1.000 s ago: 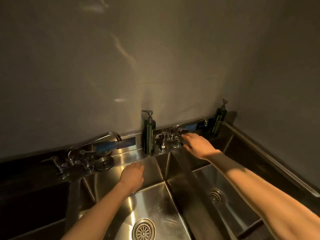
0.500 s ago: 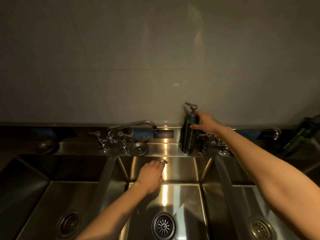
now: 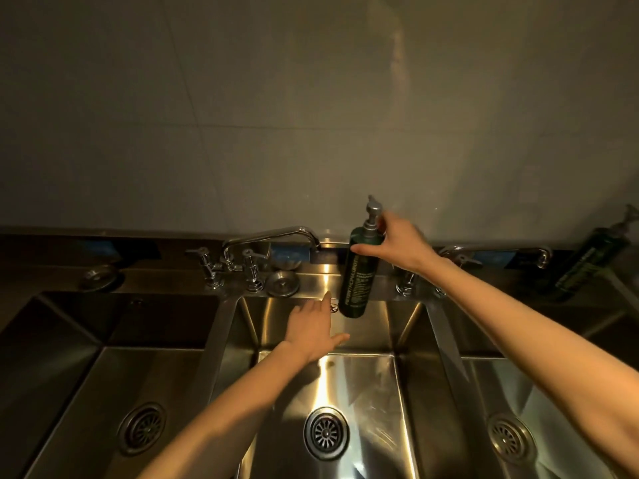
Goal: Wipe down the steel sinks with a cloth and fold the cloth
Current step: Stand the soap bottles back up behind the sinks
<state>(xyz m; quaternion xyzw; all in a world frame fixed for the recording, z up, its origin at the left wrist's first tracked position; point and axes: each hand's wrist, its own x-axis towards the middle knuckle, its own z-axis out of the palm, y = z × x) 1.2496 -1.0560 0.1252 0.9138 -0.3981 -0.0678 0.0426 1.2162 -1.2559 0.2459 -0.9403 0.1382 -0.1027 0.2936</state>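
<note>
Lifted since 0.5 s ago: pump bottle (image 3: 356,281) is now off the back ledge (image 3: 321,280), base hanging over mid sink's (image 3: 380,323) back edge. L to R: left sink (image 3: 69,340); faucet (image 3: 269,236) on ledge; left hand (image 3: 311,331) flat, fingers straight, at mid sink's back wall, contact unclear; right hand (image 3: 397,248) wrapped round bottle's shoulder; right sink (image 3: 553,392); 2nd bottle (image 3: 584,264) at back right corner.

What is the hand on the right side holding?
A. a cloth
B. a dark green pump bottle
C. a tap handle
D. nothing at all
B: the right hand has its thumb and fingers curled round the upper part of the dark green pump bottle, just below the pump.
</note>
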